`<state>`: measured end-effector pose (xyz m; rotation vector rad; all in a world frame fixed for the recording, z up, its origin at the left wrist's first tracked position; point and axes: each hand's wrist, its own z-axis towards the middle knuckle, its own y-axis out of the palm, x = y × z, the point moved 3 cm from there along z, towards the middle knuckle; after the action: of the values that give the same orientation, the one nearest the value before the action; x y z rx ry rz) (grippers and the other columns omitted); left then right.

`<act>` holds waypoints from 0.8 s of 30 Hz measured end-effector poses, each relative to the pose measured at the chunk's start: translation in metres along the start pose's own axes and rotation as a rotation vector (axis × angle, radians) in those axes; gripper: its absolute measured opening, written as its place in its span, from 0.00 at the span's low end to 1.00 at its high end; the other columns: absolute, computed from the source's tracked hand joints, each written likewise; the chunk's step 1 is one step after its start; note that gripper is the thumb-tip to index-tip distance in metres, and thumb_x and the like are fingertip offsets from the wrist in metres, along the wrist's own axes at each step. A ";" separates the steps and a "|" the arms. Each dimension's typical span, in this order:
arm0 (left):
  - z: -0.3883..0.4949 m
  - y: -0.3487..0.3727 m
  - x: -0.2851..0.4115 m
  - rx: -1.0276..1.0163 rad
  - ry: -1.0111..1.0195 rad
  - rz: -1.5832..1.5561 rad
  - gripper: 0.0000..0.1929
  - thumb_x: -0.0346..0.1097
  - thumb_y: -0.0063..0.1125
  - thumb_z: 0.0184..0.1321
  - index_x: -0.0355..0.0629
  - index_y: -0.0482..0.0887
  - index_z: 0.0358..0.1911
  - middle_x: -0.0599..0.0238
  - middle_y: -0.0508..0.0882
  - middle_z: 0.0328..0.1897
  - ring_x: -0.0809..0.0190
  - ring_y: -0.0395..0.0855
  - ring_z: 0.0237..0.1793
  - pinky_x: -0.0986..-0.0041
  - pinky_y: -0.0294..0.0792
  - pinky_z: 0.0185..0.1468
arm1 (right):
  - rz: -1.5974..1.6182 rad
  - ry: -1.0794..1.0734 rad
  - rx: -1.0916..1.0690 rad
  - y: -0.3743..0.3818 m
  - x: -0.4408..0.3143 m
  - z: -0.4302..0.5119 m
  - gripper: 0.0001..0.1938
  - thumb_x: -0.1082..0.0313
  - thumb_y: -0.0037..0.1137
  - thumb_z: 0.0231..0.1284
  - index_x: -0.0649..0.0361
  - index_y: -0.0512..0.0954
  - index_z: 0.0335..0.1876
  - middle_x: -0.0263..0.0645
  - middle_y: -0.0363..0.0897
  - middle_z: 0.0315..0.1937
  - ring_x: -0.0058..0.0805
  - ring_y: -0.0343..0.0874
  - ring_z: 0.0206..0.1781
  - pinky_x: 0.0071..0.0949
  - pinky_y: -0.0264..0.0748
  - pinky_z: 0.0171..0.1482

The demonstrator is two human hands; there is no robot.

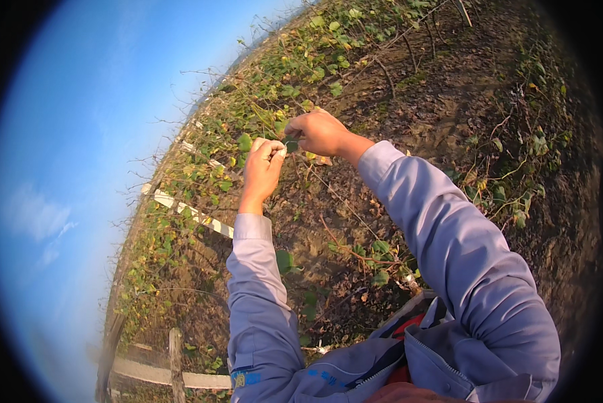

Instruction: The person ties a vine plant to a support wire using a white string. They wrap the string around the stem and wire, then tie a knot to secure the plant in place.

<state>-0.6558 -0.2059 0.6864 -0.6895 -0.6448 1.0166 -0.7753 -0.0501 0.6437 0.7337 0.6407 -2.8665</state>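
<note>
My left hand (263,169) is raised over the vines with thumb and forefinger pinched together. A thin pale strand seems to show at those fingertips, too small to name. Just to the right, my right hand (320,133) reaches in with bent fingers; its fingertips are partly hidden, so I cannot tell whether they grip anything. A dark green leaf (291,145) lies between the two hands, close to the fingers of both. Below them a trellis wire (339,196) runs slanting down to the right.
Leafy vines (301,65) with yellowing leaves spread beyond my hands. A pale post (193,214) stands to the left, and a wooden post (176,365) crosses a pale rail (143,372) lower down. A bare reddish cane (354,252) hangs near my body. Leaf-strewn soil (462,90) lies at right.
</note>
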 end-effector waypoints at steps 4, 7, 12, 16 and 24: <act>0.000 -0.002 -0.006 -0.040 -0.059 -0.046 0.06 0.25 0.67 0.62 0.38 0.87 0.42 0.65 0.81 0.42 0.64 0.82 0.42 0.70 0.74 0.48 | -0.069 -0.059 0.037 0.001 0.003 0.000 0.11 0.71 0.65 0.50 0.53 0.86 0.41 0.40 0.90 0.35 0.45 0.88 0.42 0.43 0.80 0.52; 0.004 0.001 -0.016 0.053 -0.133 -0.114 0.10 0.25 0.67 0.61 0.37 0.86 0.46 0.66 0.83 0.44 0.67 0.82 0.41 0.72 0.75 0.50 | -0.093 -0.079 0.039 0.001 0.003 -0.003 0.09 0.71 0.65 0.49 0.54 0.85 0.38 0.40 0.88 0.32 0.46 0.87 0.40 0.44 0.78 0.50; 0.014 -0.010 -0.017 -0.025 -0.302 -0.162 0.10 0.34 0.63 0.69 0.38 0.86 0.49 0.63 0.87 0.40 0.69 0.84 0.39 0.72 0.75 0.47 | -0.121 -0.098 0.099 -0.003 -0.005 -0.001 0.07 0.70 0.65 0.49 0.53 0.83 0.36 0.38 0.87 0.33 0.44 0.86 0.42 0.44 0.75 0.52; 0.034 -0.056 0.000 -0.275 -0.038 0.352 0.20 0.49 0.53 0.75 0.37 0.88 0.37 0.55 0.88 0.34 0.50 0.84 0.42 0.57 0.74 0.50 | -0.171 -0.134 0.146 -0.009 -0.018 0.002 0.07 0.68 0.66 0.53 0.51 0.85 0.38 0.35 0.87 0.34 0.40 0.85 0.45 0.42 0.74 0.56; 0.051 -0.098 0.049 -0.339 0.324 0.743 0.21 0.46 0.68 0.60 0.41 0.77 0.17 0.57 0.80 0.21 0.47 0.80 0.34 0.53 0.72 0.41 | -0.258 -0.134 0.054 -0.027 -0.040 -0.010 0.12 0.64 0.68 0.55 0.46 0.89 0.46 0.36 0.82 0.36 0.41 0.82 0.49 0.43 0.72 0.60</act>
<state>-0.6229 -0.1859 0.8010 -1.4230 -0.2656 1.4419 -0.7415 -0.0218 0.6653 0.4917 0.6885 -3.1453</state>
